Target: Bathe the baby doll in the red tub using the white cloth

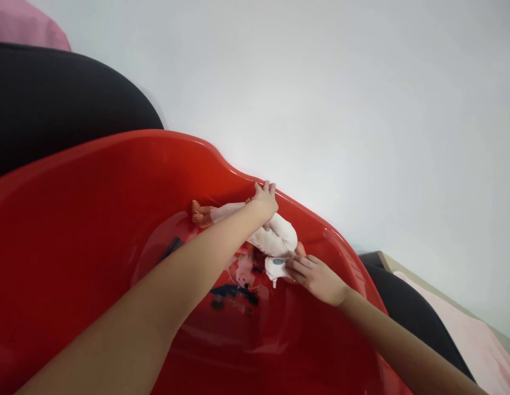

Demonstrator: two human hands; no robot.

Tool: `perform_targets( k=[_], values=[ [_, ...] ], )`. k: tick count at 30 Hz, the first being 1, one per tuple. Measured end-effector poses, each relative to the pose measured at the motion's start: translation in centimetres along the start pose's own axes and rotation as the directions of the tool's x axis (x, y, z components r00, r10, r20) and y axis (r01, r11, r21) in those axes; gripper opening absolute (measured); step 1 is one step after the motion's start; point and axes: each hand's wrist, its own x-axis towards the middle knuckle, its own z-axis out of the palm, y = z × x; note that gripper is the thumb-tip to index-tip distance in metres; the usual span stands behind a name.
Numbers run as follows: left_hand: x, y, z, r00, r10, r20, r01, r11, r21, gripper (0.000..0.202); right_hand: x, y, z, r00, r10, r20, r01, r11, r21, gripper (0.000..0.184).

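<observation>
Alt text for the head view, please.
A white-clad doll lies in a glossy red tub. A person's left hand is over its body; the right hand touches a small white item with a grey patch.

A white-clad doll (pixel 265 240) lies in a glossy red tub (pixel 94 219) with a printed picture (pixel 243 271) inside.

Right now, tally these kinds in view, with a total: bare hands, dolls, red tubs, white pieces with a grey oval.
Bare hands: 2 (left hand, right hand)
Dolls: 1 (the doll in white clothes)
Red tubs: 1 (the red tub)
White pieces with a grey oval: 1 (the white piece at the right hand)
Total: 5
</observation>
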Motion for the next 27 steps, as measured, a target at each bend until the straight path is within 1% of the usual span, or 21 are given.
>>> perform_targets(
  k=[2,5,8,10,12,15,17,19,21,24,27],
  values=[
    [0.1,0.0,0.1,1.0,-0.004,-0.001,0.004,1.0,-0.008,0.102,1.7,-0.6,0.4,1.0,-0.01,-0.03,0.01,1.0,0.004,0.026],
    [0.2,0.0,0.4,1.0,-0.007,-0.018,0.006,0.999,-0.035,0.103,6.0,-0.9,0.6,0.997,0.012,-0.076,-0.015,0.999,-0.04,0.024],
    [0.3,0.0,0.7,0.998,-0.02,-0.06,0.016,0.998,-0.064,0.09,10.0,-0.1,0.9,0.985,-0.004,-0.172,-0.014,0.995,-0.102,0.026],
    [0.3,0.0,0.9,0.996,-0.03,-0.083,0.023,0.997,-0.076,0.082,11.0,0.8,1.5,0.975,-0.011,-0.223,-0.015,0.993,-0.115,0.026],
    [0.3,0.0,1.0,0.996,-0.027,-0.09,0.019,0.996,-0.087,0.082,10.5,1.4,2.3,0.975,0.015,-0.22,-0.04,0.993,-0.111,0.024],
    [0.3,0.0,1.0,0.995,-0.022,-0.095,0.013,0.996,-0.091,0.096,7.7,1.5,3.0,0.986,0.013,-0.168,-0.029,0.995,-0.093,0.02],
    [0.3,0.0,0.8,0.996,-0.024,-0.085,0.018,0.998,-0.067,0.103,5.3,1.1,2.9,0.99,-0.009,-0.143,-0.002,0.997,-0.076,0.018],
    [0.3,0.0,0.7,0.998,-0.015,-0.062,0.013,0.999,-0.036,0.102,3.2,0.5,2.4,0.994,-0.037,-0.101,0.032,0.998,-0.052,0.017],
    [0.2,0.0,0.6,0.999,-0.003,-0.044,0.002,1.0,-0.021,0.101,1.7,0.0,1.9,0.997,-0.055,-0.052,0.053,0.998,-0.035,0.018],
    [0.1,-0.1,0.5,0.998,-0.006,-0.057,0.004,0.999,-0.05,0.098,1.2,-0.8,2.1,0.999,-0.051,-0.013,0.05,0.998,-0.031,0.02],
    [0.0,-0.1,0.5,0.998,-0.015,-0.061,0.011,0.997,-0.077,0.098,2.3,-2.1,4.0,0.999,-0.033,0.014,0.033,0.999,0.01,0.022]
  ],
)
